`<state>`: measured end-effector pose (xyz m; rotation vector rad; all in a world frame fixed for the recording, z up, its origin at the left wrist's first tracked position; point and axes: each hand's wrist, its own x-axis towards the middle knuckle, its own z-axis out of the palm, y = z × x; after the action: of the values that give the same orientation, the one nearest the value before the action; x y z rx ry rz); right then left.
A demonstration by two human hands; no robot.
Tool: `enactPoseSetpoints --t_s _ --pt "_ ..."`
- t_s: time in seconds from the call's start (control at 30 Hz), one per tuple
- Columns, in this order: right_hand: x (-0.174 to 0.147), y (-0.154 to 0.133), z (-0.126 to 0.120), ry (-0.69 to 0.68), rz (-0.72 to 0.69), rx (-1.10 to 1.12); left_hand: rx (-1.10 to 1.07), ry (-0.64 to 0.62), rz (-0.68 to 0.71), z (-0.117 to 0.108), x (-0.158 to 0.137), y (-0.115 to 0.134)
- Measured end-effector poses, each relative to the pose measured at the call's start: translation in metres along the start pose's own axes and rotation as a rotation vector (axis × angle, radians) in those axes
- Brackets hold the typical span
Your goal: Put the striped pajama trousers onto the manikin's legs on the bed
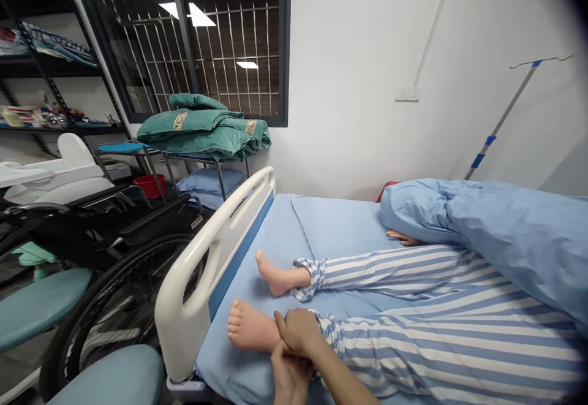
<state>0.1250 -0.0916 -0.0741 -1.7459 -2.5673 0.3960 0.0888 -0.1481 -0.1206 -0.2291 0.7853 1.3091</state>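
Currently, right hand (299,330): fingers curled over near ankle (270,335).
Left hand (290,375): just below the right, fingers mostly hidden, can't tell their grip.
Near foot (247,325): over blue sheet (337,218), beside white end board (180,298).
Far foot (276,277): just beyond, checked cuff (316,275).

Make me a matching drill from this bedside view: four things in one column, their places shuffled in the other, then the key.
Things
1. Bare foot nearer the camera
2. Green padded fabric heap
3. Slim metal pole with blue fittings
4. White plastic footboard

Places
A. Below the barred window
B. Beside the black wheelchair
C. Right hand and left hand at its ankle
D. Far right, before the white wall

Pairs: 1-C, 2-A, 3-D, 4-B
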Motion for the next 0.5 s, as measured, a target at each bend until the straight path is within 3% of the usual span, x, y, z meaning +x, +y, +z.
enactPoseSetpoints --t_s 0.27,0.5 --pt "0.002 -0.004 0.002 0.096 0.034 -0.035 0.084 0.148 -0.131 0.003 -0.002 0.018" --pt "-0.011 -0.008 0.000 0.121 -0.033 -0.086 0.070 0.093 -0.156 -0.006 -0.001 0.027"
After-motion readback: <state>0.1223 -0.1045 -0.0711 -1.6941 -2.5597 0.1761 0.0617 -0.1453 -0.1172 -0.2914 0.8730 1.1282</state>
